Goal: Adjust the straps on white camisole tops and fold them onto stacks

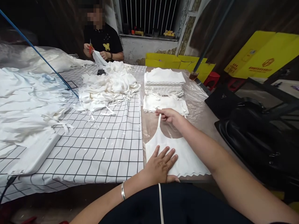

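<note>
A white camisole top (187,155) with a scalloped hem lies flat on the plastic-covered table (203,109) in front of me. My left hand (161,165) presses flat on its body, fingers spread. My right hand (169,115) pinches the thin straps of the top and holds them stretched away from me. Just beyond that hand sits a stack of folded white tops (163,84). A loose heap of white tops and straps (107,87) lies on the checked cloth (105,146) to the left.
Across the table a person in a black shirt (102,42) handles white fabric with red scissors. White fabric in plastic (25,99) fills the left. A white flat device (35,154) lies near left. Black bags (257,130) and yellow boxes (261,56) stand right.
</note>
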Demonstrator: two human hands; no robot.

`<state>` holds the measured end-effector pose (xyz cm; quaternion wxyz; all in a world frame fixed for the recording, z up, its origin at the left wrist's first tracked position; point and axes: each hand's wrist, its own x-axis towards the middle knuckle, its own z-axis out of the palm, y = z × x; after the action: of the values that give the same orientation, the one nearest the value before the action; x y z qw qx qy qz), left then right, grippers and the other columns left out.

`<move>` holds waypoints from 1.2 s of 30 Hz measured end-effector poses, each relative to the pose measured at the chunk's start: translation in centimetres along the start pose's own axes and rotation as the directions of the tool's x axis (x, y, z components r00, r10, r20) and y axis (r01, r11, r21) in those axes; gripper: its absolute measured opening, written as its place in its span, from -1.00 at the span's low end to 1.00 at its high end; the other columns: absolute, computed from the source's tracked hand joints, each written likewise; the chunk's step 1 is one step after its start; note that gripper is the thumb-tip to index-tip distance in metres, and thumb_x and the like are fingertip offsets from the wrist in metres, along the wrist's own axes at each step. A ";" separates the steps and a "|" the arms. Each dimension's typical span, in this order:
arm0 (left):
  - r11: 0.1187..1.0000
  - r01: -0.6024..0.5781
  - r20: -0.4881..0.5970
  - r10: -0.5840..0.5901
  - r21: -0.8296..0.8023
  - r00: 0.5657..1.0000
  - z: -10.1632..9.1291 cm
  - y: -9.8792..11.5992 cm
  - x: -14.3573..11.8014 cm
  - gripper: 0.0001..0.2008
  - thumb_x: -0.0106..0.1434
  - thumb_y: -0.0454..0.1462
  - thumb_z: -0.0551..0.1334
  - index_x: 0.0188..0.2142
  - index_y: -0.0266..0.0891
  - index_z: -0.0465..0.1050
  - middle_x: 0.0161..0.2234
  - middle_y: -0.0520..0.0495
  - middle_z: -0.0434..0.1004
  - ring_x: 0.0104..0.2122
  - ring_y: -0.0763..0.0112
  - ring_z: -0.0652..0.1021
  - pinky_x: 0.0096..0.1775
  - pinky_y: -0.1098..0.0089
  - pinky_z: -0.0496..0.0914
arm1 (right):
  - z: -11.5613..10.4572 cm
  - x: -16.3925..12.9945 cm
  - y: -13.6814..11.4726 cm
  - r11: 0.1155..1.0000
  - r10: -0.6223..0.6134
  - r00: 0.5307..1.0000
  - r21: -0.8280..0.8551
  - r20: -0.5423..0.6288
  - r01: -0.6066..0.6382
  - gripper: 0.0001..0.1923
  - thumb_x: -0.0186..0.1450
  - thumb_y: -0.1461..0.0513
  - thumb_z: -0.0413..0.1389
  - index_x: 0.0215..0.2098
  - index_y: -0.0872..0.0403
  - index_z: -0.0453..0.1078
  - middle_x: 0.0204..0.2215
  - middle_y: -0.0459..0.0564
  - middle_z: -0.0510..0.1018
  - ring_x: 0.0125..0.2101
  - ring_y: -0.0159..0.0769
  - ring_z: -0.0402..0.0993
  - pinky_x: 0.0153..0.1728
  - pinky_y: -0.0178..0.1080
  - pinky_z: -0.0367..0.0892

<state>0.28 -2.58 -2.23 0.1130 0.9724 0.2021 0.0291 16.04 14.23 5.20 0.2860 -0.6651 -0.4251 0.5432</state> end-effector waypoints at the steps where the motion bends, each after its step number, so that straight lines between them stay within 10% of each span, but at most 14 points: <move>1: 1.000 -0.003 -0.002 0.003 -0.003 1.000 0.2 -0.1 0.0 -0.18 0.31 0.23 -0.16 0.38 -0.19 -0.07 0.36 -0.17 0.01 0.35 0.04 0.02 0.28 -0.09 -0.12 | -0.7 0.6 -1.0 1.000 0.016 1.000 0.021 -0.007 -0.015 -0.73 0.42 0.26 -0.01 -0.45 0.13 0.33 -0.58 -0.10 0.39 -0.72 -0.56 -0.11 -0.71 -0.44 -0.06; 9: 0.999 -0.034 -0.015 0.034 -0.012 0.999 1.0 -0.6 0.1 -0.26 0.36 0.16 -0.13 0.38 -0.18 -0.06 0.36 -0.16 -0.01 0.35 0.06 0.03 0.29 -0.06 -0.09 | -4.1 3.9 -7.5 0.997 0.033 0.989 0.080 -0.144 -0.021 -0.73 0.44 0.26 0.00 -0.43 0.13 0.30 -0.57 -0.14 0.42 -0.75 -0.62 -0.08 -0.74 -0.48 -0.09; 13: 0.924 0.033 0.065 -0.009 -0.381 0.998 -1.4 -0.5 0.0 -0.22 0.32 0.15 0.01 0.37 -0.24 -0.01 0.37 -0.26 -0.07 0.36 -0.01 -0.03 0.30 -0.16 -0.19 | -4.2 2.0 -8.2 0.981 -0.124 0.968 0.120 -0.217 0.153 -0.70 0.46 0.22 -0.04 -0.42 0.14 0.30 -0.54 -0.11 0.43 -0.72 -0.62 0.01 -0.68 -0.47 0.02; 15: 0.633 0.098 0.038 -0.108 -0.768 0.993 -3.2 -0.3 0.2 -0.20 0.29 0.19 0.02 0.34 -0.27 0.08 0.34 -0.31 0.03 0.33 0.00 0.09 0.31 -0.10 -0.10 | -3.5 -1.5 -6.9 0.937 -0.310 0.919 0.083 -0.244 0.338 -0.74 0.44 0.18 0.01 -0.39 0.13 0.34 -0.50 -0.07 0.47 -0.68 -0.58 0.13 -0.61 -0.45 0.16; 17: 0.060 0.084 0.066 -0.255 -0.995 0.965 -5.0 -0.4 0.7 -0.20 0.31 0.22 -0.09 0.28 -0.33 0.17 0.28 -0.37 0.18 0.26 0.04 0.27 0.27 -0.01 0.11 | -2.4 -6.8 -4.0 0.853 -0.512 0.828 -0.023 -0.230 0.521 -0.78 0.40 0.12 0.06 -0.31 0.09 0.40 -0.45 -0.04 0.51 -0.59 -0.48 0.30 -0.47 -0.36 0.32; 19: -0.466 0.012 0.182 -0.322 -0.885 0.929 -6.3 -0.7 1.3 -0.21 0.36 0.18 -0.22 0.19 -0.43 0.25 0.21 -0.45 0.29 0.17 0.06 0.40 0.19 0.06 0.28 | -1.5 -12.7 -0.1 0.741 -0.671 0.730 -0.158 -0.132 0.653 -0.76 0.37 0.07 0.06 -0.25 0.04 0.46 -0.40 0.00 0.53 -0.42 -0.30 0.45 -0.31 -0.23 0.42; 21: -0.717 -0.057 0.278 -0.340 -0.694 0.898 -7.0 -1.1 1.9 -0.32 0.42 0.07 -0.20 0.09 -0.49 0.30 0.14 -0.47 0.37 0.10 0.10 0.48 0.13 0.13 0.36 | -1.2 -17.5 4.2 0.658 -0.682 0.707 -0.266 0.184 0.704 -0.81 0.30 0.12 0.13 -0.18 -0.02 0.50 -0.24 0.02 0.57 -0.13 -0.14 0.48 -0.07 -0.11 0.40; 23: -0.788 -0.126 0.320 -0.384 -0.603 0.866 -7.1 -1.1 2.2 -0.56 0.47 -0.14 -0.09 0.00 -0.47 0.35 0.05 -0.41 0.47 0.02 0.19 0.54 0.09 0.21 0.41 | -1.3 -20.2 8.0 0.663 -0.624 0.737 -0.323 0.260 0.676 -0.69 0.24 0.16 0.17 -0.04 -0.08 0.46 -0.01 0.02 0.50 0.08 -0.07 0.35 0.11 -0.03 0.28; 28: -0.788 -0.211 0.335 -0.465 -0.578 0.820 -7.7 0.3 2.6 -0.73 0.41 -0.36 0.00 -0.03 -0.45 0.37 -0.09 -0.34 0.56 -0.08 0.20 0.60 0.06 0.21 0.45 | -0.6 -18.9 12.2 0.898 -0.397 0.908 0.151 -0.129 0.414 -0.59 0.24 0.09 0.19 0.03 -0.03 0.31 -0.03 0.05 0.47 -0.02 -0.19 0.43 0.10 -0.06 0.30; 33: -0.766 -0.235 0.306 -0.489 -0.598 0.816 -9.4 0.9 3.1 -0.69 0.39 -0.41 -0.02 0.05 -0.48 0.33 -0.06 -0.36 0.55 -0.04 0.18 0.58 0.04 0.27 0.47 | 2.1 -17.6 11.6 0.859 -0.320 0.900 0.491 0.296 0.144 -0.60 0.18 -0.03 0.27 -0.15 0.05 0.44 -0.28 0.00 0.56 -0.19 -0.26 0.48 -0.03 -0.17 0.34; 36: -0.743 -0.234 0.308 -0.512 -0.626 0.802 -9.8 -0.3 3.7 -0.66 0.38 -0.43 -0.01 0.09 -0.50 0.30 -0.06 -0.38 0.54 -0.05 0.18 0.59 0.03 0.27 0.48 | 2.0 -17.9 11.9 0.879 -0.287 0.899 0.465 0.330 0.110 -0.61 0.17 -0.04 0.29 -0.24 0.09 0.52 -0.44 -0.03 0.55 -0.34 -0.33 0.45 -0.20 -0.26 0.35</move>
<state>2.54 1.14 7.27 0.8763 0.1284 0.2869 0.3652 16.23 -7.26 3.24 0.3920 -0.4147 -0.4084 0.7124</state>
